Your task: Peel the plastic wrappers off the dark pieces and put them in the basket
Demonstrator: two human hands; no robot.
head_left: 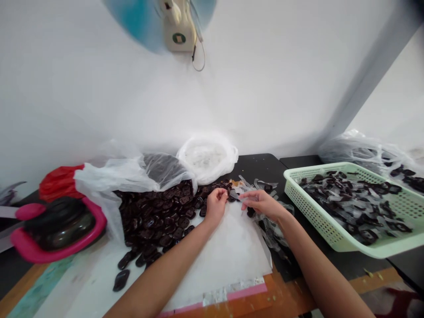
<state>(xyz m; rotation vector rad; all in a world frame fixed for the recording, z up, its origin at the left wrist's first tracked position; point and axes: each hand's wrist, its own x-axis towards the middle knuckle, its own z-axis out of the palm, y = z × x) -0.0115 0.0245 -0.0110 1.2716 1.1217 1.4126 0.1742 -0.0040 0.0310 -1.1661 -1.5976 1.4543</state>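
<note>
Right now, 2 hands working close together: the left hand is pinched almost shut at a small dark piece, and the right hand is half curled just beside it, its fingertips at a thin clear plastic strip, though I can't tell if that's a firm grip. Left of the left hand, a heap of glossy dark-brown pieces, rounded and pierced, spills onto a white sheet. Right of the right hand sits a perforated green plastic basket. Watch out: a stray sleeve could send those slick pieces sliding, and the thin strips could snap under a hard tug.
</note>
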